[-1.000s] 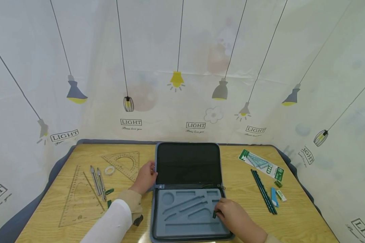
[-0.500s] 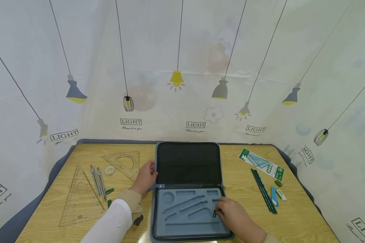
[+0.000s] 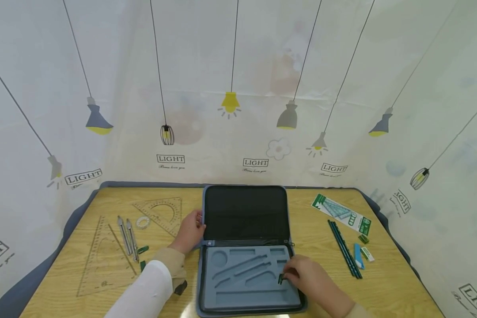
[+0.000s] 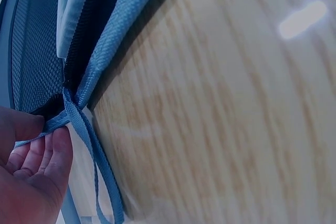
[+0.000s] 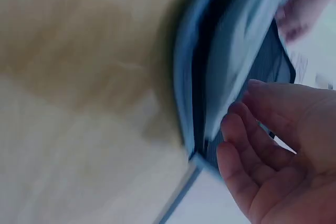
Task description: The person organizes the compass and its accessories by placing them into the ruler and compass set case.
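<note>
A blue zip case (image 3: 200, 282) lies unfolded on the table, its dark mesh lid (image 3: 246, 212) laid back. In its lower half sits a grey-blue moulded tray (image 3: 238, 299) with shaped recesses. My left hand (image 3: 190, 232) holds the lid's left edge; in the left wrist view, thumb and fingers pinch the blue edging (image 4: 55, 123) beside a hanging strap loop (image 4: 97, 156). Over the tray's right side, my right hand (image 3: 308, 274) pinches a small dark green piece (image 3: 281, 278) between its fingertips. The right wrist view shows the curled right fingers (image 5: 239, 135), the piece hidden behind them.
On the left lie set squares (image 3: 103, 260), two silver compasses (image 3: 128, 238), a white ring (image 3: 143, 222) and small green pieces (image 3: 143, 250). On the right are dark green pencils (image 3: 343, 249), a blue stick-like item (image 3: 358, 256), an eraser (image 3: 367, 255) and a green-white packet (image 3: 342, 214).
My right hand has shifted slightly right, and the green piece is turned a little in its fingertips. The left hand keeps its hold on the lid's edge.
</note>
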A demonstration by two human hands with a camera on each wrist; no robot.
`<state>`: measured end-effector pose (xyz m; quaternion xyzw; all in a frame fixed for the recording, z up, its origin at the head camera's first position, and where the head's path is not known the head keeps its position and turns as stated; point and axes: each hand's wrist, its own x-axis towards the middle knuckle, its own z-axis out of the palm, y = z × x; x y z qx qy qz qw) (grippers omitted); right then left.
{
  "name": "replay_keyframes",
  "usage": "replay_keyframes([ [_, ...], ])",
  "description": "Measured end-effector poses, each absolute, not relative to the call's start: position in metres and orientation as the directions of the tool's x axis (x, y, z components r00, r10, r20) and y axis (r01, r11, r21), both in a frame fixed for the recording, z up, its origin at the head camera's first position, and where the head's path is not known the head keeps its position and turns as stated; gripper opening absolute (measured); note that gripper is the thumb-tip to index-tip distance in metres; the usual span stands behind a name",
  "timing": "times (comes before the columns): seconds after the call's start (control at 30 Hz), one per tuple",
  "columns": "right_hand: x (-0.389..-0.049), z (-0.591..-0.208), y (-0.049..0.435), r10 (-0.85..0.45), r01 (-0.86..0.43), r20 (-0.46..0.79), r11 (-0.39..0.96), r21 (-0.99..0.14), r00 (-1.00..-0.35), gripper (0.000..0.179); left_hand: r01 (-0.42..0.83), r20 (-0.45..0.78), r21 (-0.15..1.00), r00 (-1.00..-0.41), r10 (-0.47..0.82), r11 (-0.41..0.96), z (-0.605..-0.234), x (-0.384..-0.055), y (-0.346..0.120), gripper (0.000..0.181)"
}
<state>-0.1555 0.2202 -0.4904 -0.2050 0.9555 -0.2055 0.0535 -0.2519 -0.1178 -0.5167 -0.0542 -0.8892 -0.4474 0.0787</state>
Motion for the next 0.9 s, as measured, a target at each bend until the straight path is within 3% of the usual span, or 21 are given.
replay_keyframes([
  [0.17,-0.172,-0.481,0.25,-0.195,-0.166,-0.027,0.892,-0.421,-0.98,0.012,0.173,0.194,0.784,-0.981,0.029,0.597,-0.518,-0.253,-0.118,0.032],
  [0.43,-0.188,-0.481,0.337,0.016,0.051,-0.104,0.938,-0.344,-0.994,0.034,0.161,0.177,0.788,-0.984,0.031,0.594,-0.521,-0.254,-0.119,0.032],
  [0.63,-0.192,-0.5,0.382,0.089,0.14,-0.184,0.949,-0.283,-0.979,0.032,0.157,0.173,0.791,-0.984,0.03,0.591,-0.521,-0.254,-0.119,0.03],
  [0.9,-0.195,-0.508,0.39,0.126,0.189,-0.222,0.938,-0.291,-0.967,0.022,0.142,0.163,0.788,-0.986,0.02,0.599,-0.521,-0.254,-0.118,0.032],
])
